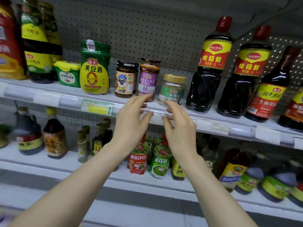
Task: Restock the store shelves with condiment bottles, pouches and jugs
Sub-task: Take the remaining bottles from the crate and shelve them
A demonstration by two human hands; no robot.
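Observation:
My left hand [132, 122] and my right hand [178, 126] are raised side by side in front of the upper shelf's front edge [213, 123]. Both hold nothing, with fingers loosely spread. Just beyond the fingertips stand a jar with a purple label [148, 77] and a short jar with a gold lid and green label [173, 89]. Left of them are a cartoon-label jar [125, 79] and a green and yellow bean paste pouch [95, 68]. My left fingertips reach the purple-label jar's base; touch cannot be told.
Tall dark soy sauce bottles with red caps [211, 66] [246, 74] stand right of the jars. Large jugs [39, 43] fill the upper left. The lower shelf [49, 163] holds small bottles, a red tomato sauce pouch [137, 159], a green pouch [159, 161] and more jugs at the right.

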